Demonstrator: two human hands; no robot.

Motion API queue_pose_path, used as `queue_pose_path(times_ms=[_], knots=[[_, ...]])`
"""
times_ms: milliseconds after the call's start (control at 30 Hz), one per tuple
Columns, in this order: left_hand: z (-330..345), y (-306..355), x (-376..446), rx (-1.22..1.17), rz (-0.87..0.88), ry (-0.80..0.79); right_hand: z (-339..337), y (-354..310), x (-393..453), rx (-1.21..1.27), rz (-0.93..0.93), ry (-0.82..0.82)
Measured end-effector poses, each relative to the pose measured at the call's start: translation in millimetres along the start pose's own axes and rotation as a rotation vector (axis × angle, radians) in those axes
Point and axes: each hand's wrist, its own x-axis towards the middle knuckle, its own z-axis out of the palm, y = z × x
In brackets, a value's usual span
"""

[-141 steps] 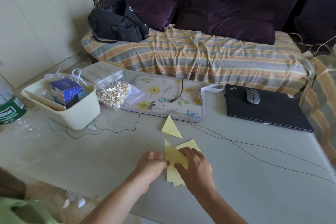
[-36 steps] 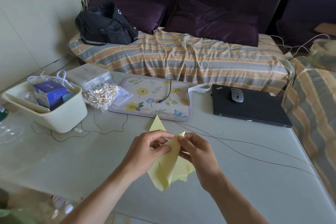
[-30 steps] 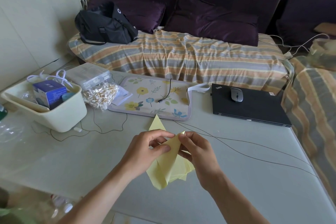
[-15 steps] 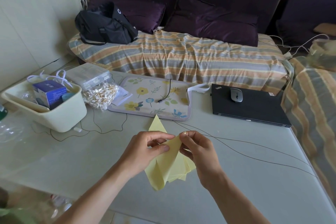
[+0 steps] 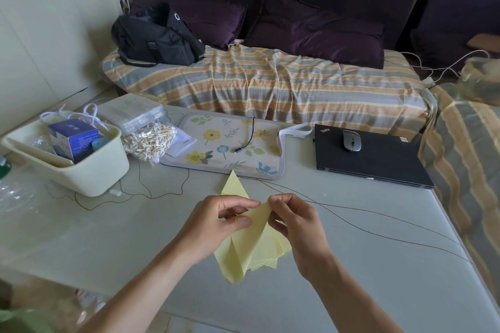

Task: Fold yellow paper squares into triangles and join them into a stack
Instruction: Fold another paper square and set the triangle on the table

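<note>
A folded yellow paper sheet [image 5: 247, 247] hangs above the grey table [image 5: 351, 265], held up between both hands. My left hand [image 5: 216, 227] pinches its upper left part between thumb and fingers. My right hand [image 5: 293, 220] pinches the top corner with curled fingers. Under the held sheet, the edges of more yellow papers [image 5: 281, 247] show; whether they lie on the table or are held I cannot tell. A finished yellow triangle [image 5: 234, 185] lies flat on the table just beyond my hands, its tip pointing away.
A floral mat [image 5: 216, 143] with a cable lies behind the triangle. A cream bin [image 5: 89, 170] with a blue box and a bag of cotton swabs [image 5: 148, 140] stand at the left. A closed black laptop [image 5: 378, 162] with a mouse sits at the right. Thin wires [image 5: 365, 213] cross the table.
The paper was pressed flat on the table 4.7 s ago; both hands have since lifted it. Over the last second the hands shifted only slightly, fingers working the top corner.
</note>
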Motion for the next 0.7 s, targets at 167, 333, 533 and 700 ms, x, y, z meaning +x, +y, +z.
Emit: queue_pose_path(times_ms=[167, 333, 533, 700], knots=[[-0.8, 1.8, -1.1, -0.012, -0.002, -0.014, -0.1, -0.4, -0.5, 0.011, -0.003, 0.000], [-0.8, 2.6, -2.2, -0.030, -0.009, 0.016, 0.9, -0.6, -1.9, 0.014, 0.019, -0.090], [-3.7, 4.4, -2.2, -0.043, -0.054, -0.001, 4.4, -2.2, -4.5, 0.003, 0.018, -0.101], [-6.1, 7.7, -2.8, -0.038, -0.106, 0.023, 3.2, -1.8, -3.0, 0.012, 0.030, -0.054]])
